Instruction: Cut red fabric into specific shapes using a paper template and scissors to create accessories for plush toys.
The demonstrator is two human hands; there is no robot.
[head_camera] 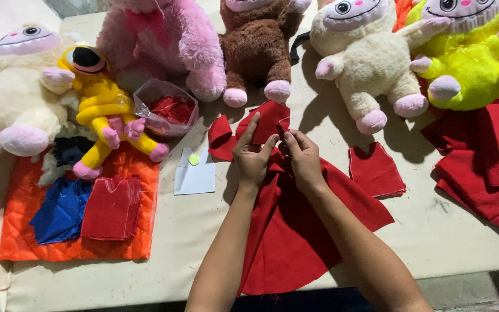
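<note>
A large piece of red felt cloth (295, 231) lies on the table in front of me, draped toward the near edge. My left hand (252, 159) pinches its upper part, index finger raised against a small red cut piece (270, 118). My right hand (302, 157) grips the same cloth just to the right; whether it holds a tool is hidden. Another curled red scrap (220, 138) lies left of my left hand.
Plush toys line the far edge: cream (12, 104), yellow (102, 107), pink (163, 40), brown (258, 46), cream (365, 63), neon yellow (469, 58). A plastic bag of red scraps (166, 110), white paper (194, 173), red square (375, 170), orange quilted mat (24, 231), red fabric pile (486, 162).
</note>
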